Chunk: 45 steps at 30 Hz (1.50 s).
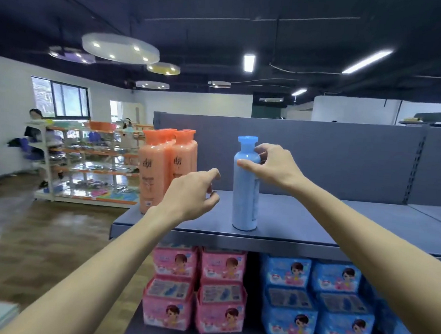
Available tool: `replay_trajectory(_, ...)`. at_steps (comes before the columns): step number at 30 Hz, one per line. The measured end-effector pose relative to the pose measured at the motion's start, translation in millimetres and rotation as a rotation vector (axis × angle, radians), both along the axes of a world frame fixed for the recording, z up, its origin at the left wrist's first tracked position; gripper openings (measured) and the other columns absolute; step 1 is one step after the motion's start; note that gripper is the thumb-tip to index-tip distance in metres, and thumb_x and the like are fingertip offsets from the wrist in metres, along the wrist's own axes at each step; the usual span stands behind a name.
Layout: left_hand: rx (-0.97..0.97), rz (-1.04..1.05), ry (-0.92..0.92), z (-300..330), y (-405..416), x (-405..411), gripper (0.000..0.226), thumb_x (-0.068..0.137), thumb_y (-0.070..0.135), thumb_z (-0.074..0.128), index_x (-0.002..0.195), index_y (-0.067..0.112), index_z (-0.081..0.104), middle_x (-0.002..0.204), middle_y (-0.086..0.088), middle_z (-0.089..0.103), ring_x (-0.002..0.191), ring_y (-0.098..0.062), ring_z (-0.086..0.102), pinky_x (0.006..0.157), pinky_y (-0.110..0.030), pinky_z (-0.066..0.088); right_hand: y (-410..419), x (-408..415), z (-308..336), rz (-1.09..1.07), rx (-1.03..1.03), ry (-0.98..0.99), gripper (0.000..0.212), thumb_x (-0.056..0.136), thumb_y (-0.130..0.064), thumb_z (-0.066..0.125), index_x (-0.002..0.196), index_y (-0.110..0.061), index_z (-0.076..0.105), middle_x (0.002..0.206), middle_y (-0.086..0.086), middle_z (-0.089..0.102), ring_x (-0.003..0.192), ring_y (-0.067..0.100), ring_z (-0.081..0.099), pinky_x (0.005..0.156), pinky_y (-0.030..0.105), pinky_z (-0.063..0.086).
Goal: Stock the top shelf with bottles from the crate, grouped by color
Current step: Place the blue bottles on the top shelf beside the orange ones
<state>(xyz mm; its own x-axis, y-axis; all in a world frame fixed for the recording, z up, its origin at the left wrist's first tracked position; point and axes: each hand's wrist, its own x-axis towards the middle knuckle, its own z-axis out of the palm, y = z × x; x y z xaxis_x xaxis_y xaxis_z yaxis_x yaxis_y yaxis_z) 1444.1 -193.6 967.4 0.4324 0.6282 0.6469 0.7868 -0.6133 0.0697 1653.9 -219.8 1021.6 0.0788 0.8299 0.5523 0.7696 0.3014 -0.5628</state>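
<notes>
A light blue bottle (245, 191) stands upright near the front of the grey top shelf (301, 221). My right hand (271, 166) pinches its shoulder, thumb in front and fingers at the neck. Several orange bottles (162, 168) are grouped at the shelf's left end. My left hand (192, 193) hovers between the orange group and the blue bottle, fingers loosely curled, holding nothing. The crate is out of view.
The shelf's grey back panel (331, 158) rises behind the bottles. Pink packs (196, 289) and blue packs (317, 299) fill the shelf below. A white rack with goods (85, 163) and seated people stand at the far left across the wooden floor.
</notes>
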Motion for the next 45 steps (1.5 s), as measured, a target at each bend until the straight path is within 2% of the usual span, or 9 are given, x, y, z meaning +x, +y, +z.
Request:
replay_trajectory(4, -0.012, 0.000, -0.002, -5.8, 12.0, 0.1, 0.031, 0.087, 0.030, 0.052, 0.118, 0.025, 0.050, 0.090, 0.011, 0.064, 0.081, -0.018, 0.059, 0.068, -0.035, 0.051, 7.9, 5.0, -8.8, -0.053, 0.011, 0.007, 0.055, 0.079, -0.054, 0.070, 0.119, -0.018, 0.058, 0.106, -0.003, 0.067, 0.099, 0.016, 0.063, 0.083, 0.032, 0.053)
replay_trajectory(10, -0.068, -0.022, 0.007, -25.7, 28.1, 7.9, 0.032, 0.088, 0.033, 0.051, 0.119, 0.027, 0.049, 0.092, 0.013, 0.064, 0.082, -0.017, 0.059, 0.068, -0.033, 0.049, 5.2, 3.8, -65.6, -0.057, -0.155, 0.053, 0.099, 0.052, -0.060, 0.088, 0.126, -0.026, 0.032, 0.113, 0.000, 0.048, 0.100, 0.016, 0.053, 0.075, 0.029, 0.047)
replay_trajectory(13, -0.084, -0.024, 0.012, -32.4, 36.3, 10.8, 0.032, 0.087, 0.034, 0.051, 0.118, 0.028, 0.049, 0.091, 0.013, 0.063, 0.081, -0.016, 0.058, 0.069, -0.034, 0.050, 10.3, 7.1, -85.1, -0.028, -0.237, 0.150, 0.089, 0.055, -0.053, 0.090, 0.117, -0.021, 0.036, 0.112, -0.005, 0.053, 0.102, 0.014, 0.055, 0.071, 0.025, 0.046)
replay_trajectory(19, -0.106, -0.030, 0.015, -40.7, 53.0, 14.1, 0.033, 0.086, 0.032, 0.050, 0.118, 0.027, 0.050, 0.091, 0.013, 0.063, 0.080, -0.016, 0.057, 0.064, -0.031, 0.043, 25.1, 33.0, -82.8, 0.149, -0.370, 0.274, 0.062, 0.070, -0.020, 0.077, 0.123, -0.018, 0.046, 0.124, -0.004, 0.060, 0.112, 0.010, 0.061, 0.096, 0.035, 0.052)
replay_trajectory(23, -0.099, -0.038, 0.020, -45.3, 58.4, 15.8, 0.033, 0.085, 0.032, 0.051, 0.118, 0.027, 0.051, 0.092, 0.012, 0.065, 0.079, -0.015, 0.054, 0.063, -0.030, 0.036, 24.9, 27.5, -95.5, 0.031, -0.308, 0.118, 0.068, 0.058, -0.045, 0.084, 0.113, -0.026, 0.050, 0.110, -0.009, 0.059, 0.100, 0.007, 0.060, 0.080, 0.027, 0.052)
replay_trajectory(25, -0.104, -0.031, 0.015, -46.0, 62.7, 15.7, 0.033, 0.085, 0.033, 0.051, 0.118, 0.028, 0.051, 0.092, 0.012, 0.065, 0.079, -0.015, 0.054, 0.063, -0.030, 0.036, 24.2, 24.2, -99.5, -0.042, -0.233, 0.032, 0.069, 0.054, -0.051, 0.086, 0.107, -0.025, 0.051, 0.105, -0.006, 0.056, 0.096, 0.010, 0.058, 0.077, 0.028, 0.051)
replay_trajectory(33, -0.105, -0.016, 0.026, -55.5, 78.3, 14.3, 0.032, 0.087, 0.032, 0.050, 0.118, 0.026, 0.052, 0.091, 0.012, 0.065, 0.083, -0.016, 0.058, 0.066, -0.030, 0.042, 32.9, 22.2, -101.8, -0.001, -0.177, 0.070, 0.062, 0.065, -0.034, 0.088, 0.111, -0.019, 0.050, 0.109, -0.010, 0.062, 0.092, 0.006, 0.064, 0.080, 0.028, 0.057)
replay_trajectory(38, -0.006, 0.049, 0.037, -67.2, 91.0, 8.3, 0.027, 0.088, 0.031, 0.050, 0.113, 0.021, 0.053, 0.094, 0.006, 0.063, 0.089, -0.019, 0.059, 0.065, -0.032, 0.047, 55.2, 9.1, -111.2, 0.031, -0.167, -0.029, 0.058, 0.077, -0.036, 0.076, 0.117, -0.021, 0.036, 0.119, 0.000, 0.064, 0.100, 0.022, 0.065, 0.085, 0.042, 0.056)
replay_trajectory(45, 0.035, 0.122, 0.019, -70.2, 105.0, -6.4, 0.021, 0.087, 0.031, 0.051, 0.104, 0.020, 0.055, 0.091, 0.004, 0.062, 0.083, -0.022, 0.059, 0.059, -0.031, 0.043, 91.5, -14.1, -108.4, 0.035, -0.206, -0.127, 0.042, 0.091, -0.028, 0.064, 0.114, -0.013, 0.034, 0.119, 0.009, 0.059, 0.097, 0.031, 0.060, 0.080, 0.044, 0.053)
